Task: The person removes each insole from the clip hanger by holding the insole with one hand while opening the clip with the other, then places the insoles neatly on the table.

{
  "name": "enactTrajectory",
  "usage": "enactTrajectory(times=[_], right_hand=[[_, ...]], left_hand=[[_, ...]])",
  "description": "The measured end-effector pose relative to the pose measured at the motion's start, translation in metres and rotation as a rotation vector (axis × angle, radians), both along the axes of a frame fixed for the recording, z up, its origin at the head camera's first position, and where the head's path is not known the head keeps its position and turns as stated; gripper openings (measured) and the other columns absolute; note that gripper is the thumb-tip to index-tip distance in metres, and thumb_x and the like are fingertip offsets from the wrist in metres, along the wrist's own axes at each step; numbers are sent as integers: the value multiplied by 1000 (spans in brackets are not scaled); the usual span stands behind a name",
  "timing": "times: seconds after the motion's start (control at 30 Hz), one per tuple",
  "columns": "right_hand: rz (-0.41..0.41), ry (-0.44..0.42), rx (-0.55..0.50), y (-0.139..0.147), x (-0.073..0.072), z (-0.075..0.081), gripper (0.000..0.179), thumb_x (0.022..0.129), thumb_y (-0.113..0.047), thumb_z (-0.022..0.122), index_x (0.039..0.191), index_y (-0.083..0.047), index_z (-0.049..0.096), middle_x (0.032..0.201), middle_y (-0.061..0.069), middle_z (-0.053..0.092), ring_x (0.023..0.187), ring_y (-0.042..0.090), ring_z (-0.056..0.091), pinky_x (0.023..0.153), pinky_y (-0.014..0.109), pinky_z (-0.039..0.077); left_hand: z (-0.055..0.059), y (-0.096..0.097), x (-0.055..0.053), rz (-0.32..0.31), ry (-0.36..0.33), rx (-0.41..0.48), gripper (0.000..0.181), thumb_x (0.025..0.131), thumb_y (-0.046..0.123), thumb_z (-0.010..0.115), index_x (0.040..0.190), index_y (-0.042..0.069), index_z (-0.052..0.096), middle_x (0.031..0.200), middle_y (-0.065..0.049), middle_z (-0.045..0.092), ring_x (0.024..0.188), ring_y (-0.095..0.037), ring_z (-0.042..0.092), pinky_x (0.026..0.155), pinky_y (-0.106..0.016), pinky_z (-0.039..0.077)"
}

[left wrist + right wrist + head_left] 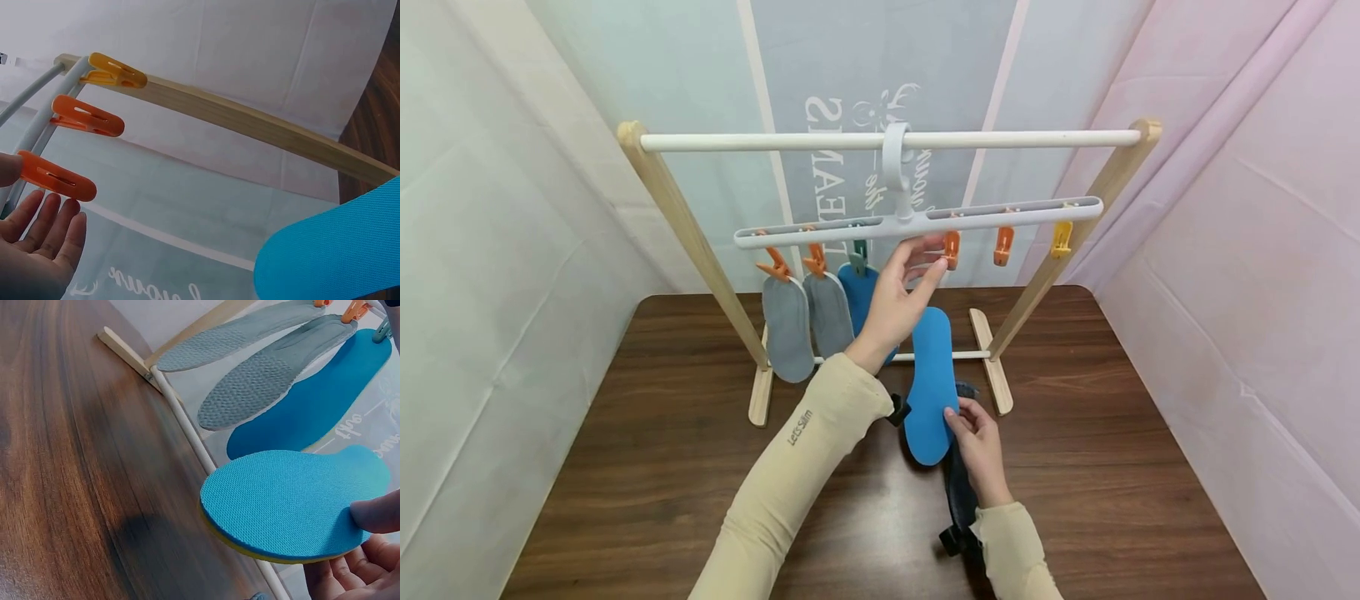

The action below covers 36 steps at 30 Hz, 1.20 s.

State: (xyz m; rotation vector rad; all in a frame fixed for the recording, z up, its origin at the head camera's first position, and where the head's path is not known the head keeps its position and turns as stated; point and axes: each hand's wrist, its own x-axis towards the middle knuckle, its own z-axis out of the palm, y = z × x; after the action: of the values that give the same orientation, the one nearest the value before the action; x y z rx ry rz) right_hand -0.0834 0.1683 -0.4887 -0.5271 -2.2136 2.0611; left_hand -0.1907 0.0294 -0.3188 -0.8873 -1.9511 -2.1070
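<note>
My left hand (898, 300) is raised under the white hanger bar (820, 235), with thumb and fingers on either side of an orange clothespin (57, 178). Two more clothespins hang to its right, one orange (1003, 246) and one yellow (1062, 240). Lower down, my right hand (979, 442) pinches a blue insole (931, 383) by its edge, thumb on the blue face and fingers underneath. The insole has a yellowish underside and stands tilted with its far end upward. Clipped on the hanger's left side are two grey insoles (250, 372) and another blue insole (319, 394), partly hidden by my left arm in the head view.
A wooden rack (685, 242) with a white top rod (760, 142) carries the hanger by its hook (895, 158). Its feet (992, 362) stand on the brown table (647, 467). A dark object (958, 483) lies beneath my right forearm. Pale curtains surround the table.
</note>
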Motion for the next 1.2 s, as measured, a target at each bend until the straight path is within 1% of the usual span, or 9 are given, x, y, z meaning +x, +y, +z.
enactTrajectory(times=[0.1, 0.2, 0.4, 0.53, 0.77, 0.87, 1.07, 1.2], right_hand=[[9, 1, -5, 1, 1, -1, 27, 96, -9, 57, 120, 5, 58, 109, 18, 62, 87, 0, 62, 79, 17, 51], [8, -4, -3, 2, 3, -1, 27, 96, -8, 57, 119, 5, 58, 108, 17, 62, 86, 0, 62, 78, 17, 51], [24, -11, 9, 2, 6, -4, 28, 96, -7, 57, 119, 8, 57, 105, 16, 63, 83, 1, 62, 74, 17, 51], [47, -20, 22, 3, 10, -7, 28, 95, -6, 57, 119, 10, 57, 103, 19, 63, 82, 4, 62, 73, 18, 52], [95, -95, 90, 5, 18, -11, 29, 96, -10, 59, 120, 5, 58, 108, 18, 63, 86, 10, 61, 75, 22, 51], [113, -96, 107, 4, 21, -12, 31, 95, -12, 60, 121, 6, 58, 108, 19, 63, 87, 13, 61, 75, 23, 51], [148, -92, 127, 3, 28, -15, 32, 94, -13, 61, 120, 7, 58, 104, 19, 65, 83, 13, 61, 71, 22, 50], [170, -98, 149, 1, 33, -17, 32, 94, -12, 61, 119, 7, 59, 103, 18, 65, 83, 14, 62, 70, 22, 50]], left_hand=[[-3, -2, 3, 1, -16, -11, 41, 97, 2, 52, 136, -5, 42, 137, -22, 46, 124, -32, 49, 103, -25, 43], [-7, -5, 5, 5, -25, -45, 42, 96, 4, 55, 136, -5, 43, 136, -21, 46, 122, -32, 50, 101, -25, 45], [-10, -13, 9, 39, -70, -171, 43, 95, 7, 58, 135, -2, 45, 137, -18, 48, 120, -29, 53, 98, -21, 46], [-10, -17, 13, 64, -86, -250, 41, 95, 10, 60, 133, 0, 48, 134, -17, 50, 117, -28, 55, 97, -21, 47], [-14, -23, 18, 102, -87, -302, 30, 94, 11, 62, 121, 1, 58, 123, -15, 57, 109, -27, 59, 92, -21, 49], [-14, -26, 20, 103, -82, -318, 25, 94, 11, 61, 117, 1, 61, 117, -14, 60, 105, -25, 60, 89, -21, 49], [-13, -31, 24, 83, -82, -341, 24, 95, 14, 59, 116, 2, 62, 109, -13, 64, 99, -23, 61, 85, -24, 50], [-15, -36, 26, 92, -66, -360, 22, 95, 15, 60, 113, 4, 64, 104, -11, 65, 94, -21, 62, 82, -28, 52]])
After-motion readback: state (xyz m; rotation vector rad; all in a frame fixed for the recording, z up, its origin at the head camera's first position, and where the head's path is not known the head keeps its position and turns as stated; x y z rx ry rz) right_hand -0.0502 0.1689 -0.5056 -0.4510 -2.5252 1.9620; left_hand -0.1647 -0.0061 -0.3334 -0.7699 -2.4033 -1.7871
